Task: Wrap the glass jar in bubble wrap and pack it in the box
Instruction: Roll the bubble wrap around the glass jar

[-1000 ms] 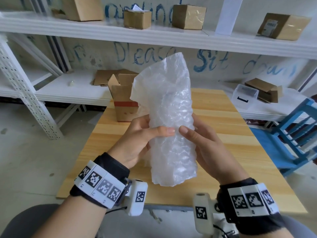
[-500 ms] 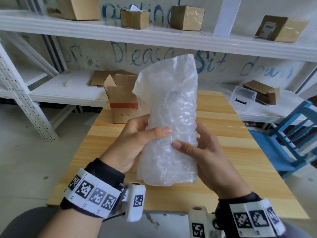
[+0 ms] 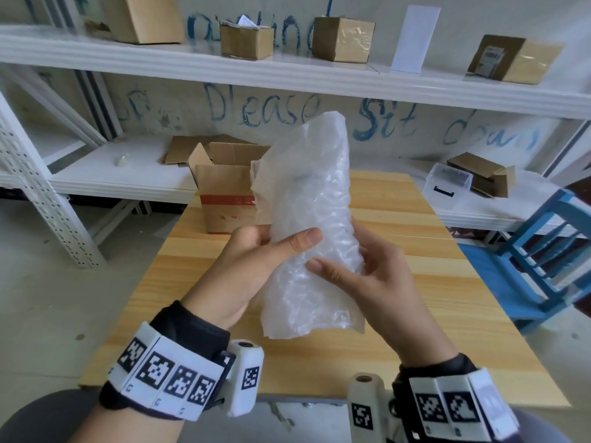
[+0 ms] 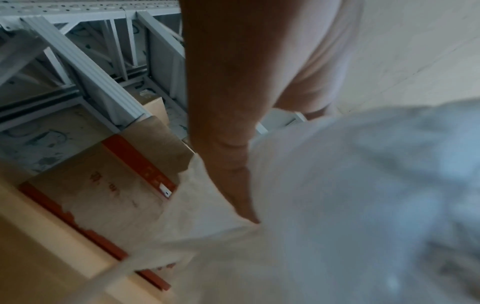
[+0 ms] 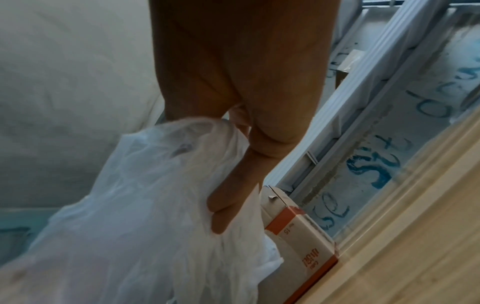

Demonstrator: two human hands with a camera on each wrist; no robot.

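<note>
Standing nearly upright above the bench (image 3: 415,282), a roll of bubble wrap (image 3: 307,225) is held in mid-air between two hands. The left hand (image 3: 252,266) is clasped around the roll's left side, its thumb laid across the front. The right hand (image 3: 367,279) is closed around the right side from behind, its thumb pressed on the front just below the left thumb. Both grips are thus clenched on the wrap. A dark patch is seen faintly through the upper layers; the jar itself cannot be made out clearly. The wrap's top end is loosely bunched and its bottom end is left open and ragged.

An open box (image 3: 224,199) with a red band is stood on the bench's far left corner, behind the roll and apart from it, flaps raised. From the left wrist, the wrap (image 4: 350,205) is blurred under the fingers (image 4: 228,164), with the box (image 4: 103,185) beyond. From the right wrist, fingers (image 5: 233,195) are pressed into the crumpled wrap (image 5: 142,205) beside the box (image 5: 298,236).

White shelves (image 3: 287,71) behind the bench are stacked with small cartons, and blue lettering is painted on the wall. A blue chair (image 3: 543,257) is placed at the right.
</note>
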